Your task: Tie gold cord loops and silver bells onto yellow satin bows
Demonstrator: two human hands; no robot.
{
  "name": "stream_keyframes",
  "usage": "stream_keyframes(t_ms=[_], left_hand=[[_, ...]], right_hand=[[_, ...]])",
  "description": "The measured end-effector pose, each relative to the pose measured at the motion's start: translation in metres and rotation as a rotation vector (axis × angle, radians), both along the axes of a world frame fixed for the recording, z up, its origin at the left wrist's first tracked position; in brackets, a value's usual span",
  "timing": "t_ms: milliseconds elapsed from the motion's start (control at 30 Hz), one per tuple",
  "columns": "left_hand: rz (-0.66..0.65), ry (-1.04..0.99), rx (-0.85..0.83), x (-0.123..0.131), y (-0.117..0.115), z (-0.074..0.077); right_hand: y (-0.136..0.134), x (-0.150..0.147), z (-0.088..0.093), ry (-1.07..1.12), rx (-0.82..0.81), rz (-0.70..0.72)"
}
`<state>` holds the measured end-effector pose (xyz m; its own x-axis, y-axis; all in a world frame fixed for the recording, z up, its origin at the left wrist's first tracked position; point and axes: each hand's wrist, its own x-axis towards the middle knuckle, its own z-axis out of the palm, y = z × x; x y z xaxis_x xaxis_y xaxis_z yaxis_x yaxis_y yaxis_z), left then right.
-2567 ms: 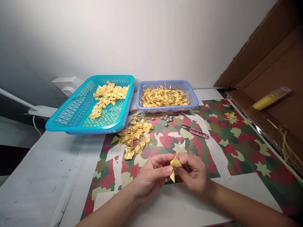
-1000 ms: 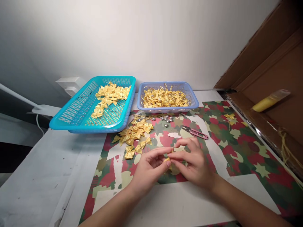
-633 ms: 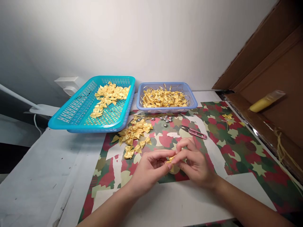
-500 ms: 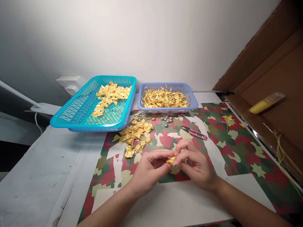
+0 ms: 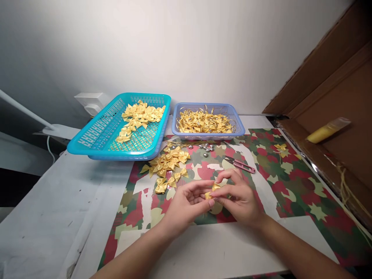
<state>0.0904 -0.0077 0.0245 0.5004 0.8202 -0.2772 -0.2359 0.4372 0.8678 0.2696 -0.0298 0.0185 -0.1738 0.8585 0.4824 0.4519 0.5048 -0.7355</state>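
Note:
A small yellow ribbon bow [image 5: 212, 190] is pinched between the fingertips of both hands, just above the patterned mat [image 5: 293, 182]. My left hand [image 5: 186, 207] grips it from the left with thumb and fingers closed. From the right, my right hand [image 5: 240, 199] pinches the same bow. A loose heap of yellow bows [image 5: 170, 164] lies on the mat just beyond my left hand. Pink thread snips [image 5: 241, 164] rest a little beyond my right hand.
A teal basket [image 5: 95, 135] with yellow bows stands at the back left, a smaller blue basket [image 5: 240, 128] with bows and gold cord beside it. Small silver beads [image 5: 206, 147] lie before the blue basket. A cardboard box [image 5: 334, 97] holding a yellow tube [image 5: 327, 131] borders the right.
The bow hung lower in my fingers 2.6 s ago; now it is bunched small between both pinches. My hands shifted slightly up the mat, and the view drifted a little.

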Motion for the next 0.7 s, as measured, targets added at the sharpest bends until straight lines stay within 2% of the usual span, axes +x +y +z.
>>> stream_keyframes(t_ms=[133,233,367,500,700], left_hand=[[-0.001,0.07,0.21,-0.0029,-0.0014,0.0033],[-0.051,0.079,0.262,-0.0044,-0.0028,0.002],[-0.121,0.08,0.268,-0.0048,-0.002,0.0007],[-0.157,0.021,0.238,-0.005,0.0028,0.0065],[-0.12,0.115,0.093,-0.0026,0.0003,0.0053]], right_hand=[[-0.0009,0.0002,-0.003,0.142,-0.115,0.032],[-0.0018,-0.0002,-0.004,0.199,-0.15,0.072],[-0.0022,0.0005,-0.0034,0.185,-0.182,0.134],[-0.0027,0.0013,-0.0021,0.152,-0.169,0.181],[-0.0051,0.0004,-0.0025,0.049,-0.128,0.223]])
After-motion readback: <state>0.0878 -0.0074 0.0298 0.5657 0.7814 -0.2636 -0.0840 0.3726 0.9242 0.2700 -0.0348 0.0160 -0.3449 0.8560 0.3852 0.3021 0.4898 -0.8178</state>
